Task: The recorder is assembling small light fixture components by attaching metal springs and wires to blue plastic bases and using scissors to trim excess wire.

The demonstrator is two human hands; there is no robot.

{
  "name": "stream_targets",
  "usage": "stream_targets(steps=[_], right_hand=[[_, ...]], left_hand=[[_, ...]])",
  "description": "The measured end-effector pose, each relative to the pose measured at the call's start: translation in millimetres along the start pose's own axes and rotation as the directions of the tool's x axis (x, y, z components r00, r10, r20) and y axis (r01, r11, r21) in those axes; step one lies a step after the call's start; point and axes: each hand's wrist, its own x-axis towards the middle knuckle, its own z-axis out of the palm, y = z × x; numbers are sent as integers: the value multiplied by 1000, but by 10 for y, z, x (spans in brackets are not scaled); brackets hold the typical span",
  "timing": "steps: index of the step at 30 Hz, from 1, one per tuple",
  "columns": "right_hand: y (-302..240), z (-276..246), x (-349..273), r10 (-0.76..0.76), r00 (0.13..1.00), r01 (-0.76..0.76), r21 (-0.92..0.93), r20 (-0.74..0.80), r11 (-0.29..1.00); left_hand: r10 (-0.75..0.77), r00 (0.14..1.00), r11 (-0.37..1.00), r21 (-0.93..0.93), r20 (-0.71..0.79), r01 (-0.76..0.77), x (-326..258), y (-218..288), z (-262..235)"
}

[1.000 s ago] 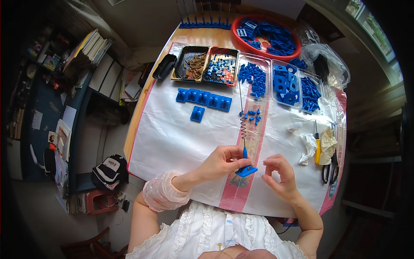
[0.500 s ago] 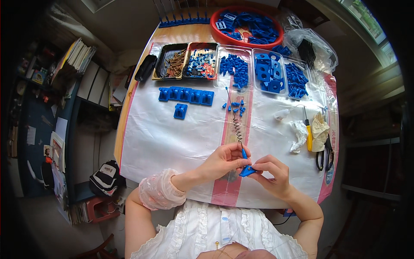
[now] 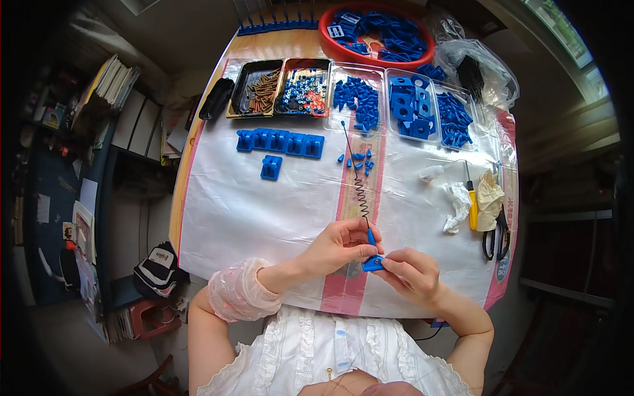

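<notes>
Head view: left hand [image 3: 340, 251] pinches the stem [image 3: 371, 235] at the base [image 3: 372, 265], right hand [image 3: 414, 272] its right edge; I worry weak left grip could tilt the spring [image 3: 361, 200].

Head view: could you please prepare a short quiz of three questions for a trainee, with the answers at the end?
1. Choose: What fills most of the round red basin?
A) Brass-coloured screws
B) Blue plastic parts
C) Crumpled white paper

2. True or false: The left hand holds the blue cone below the coiled wire, while the right hand touches the blue base.

3. Complete: The yellow-handled tool lies to the person's ____ of both hands.

Key: 1: B; 2: true; 3: right.
</notes>
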Motion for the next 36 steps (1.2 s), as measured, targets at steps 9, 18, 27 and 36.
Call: stream_targets(steps=[9,18,27,36], right_hand=[[36,-460,213,-80,991,54,-224,-108,973],[117,-1695,-251,622,433,-895,-391,-652,213],[443,-1492,-858,755,413,-858,-495,-510,135],[434,-1570,-675,795,287,-868,-496,-534,-20]], left_hand=[[9,998,1000,11,-69,-8,6,96,3],[97,982,979,-159,-162,-123,13,154,-58],[31,987,907,-410,-159,-94,23,201,-162],[-1,995,964,-266,-104,-27,-4,233,-91]])
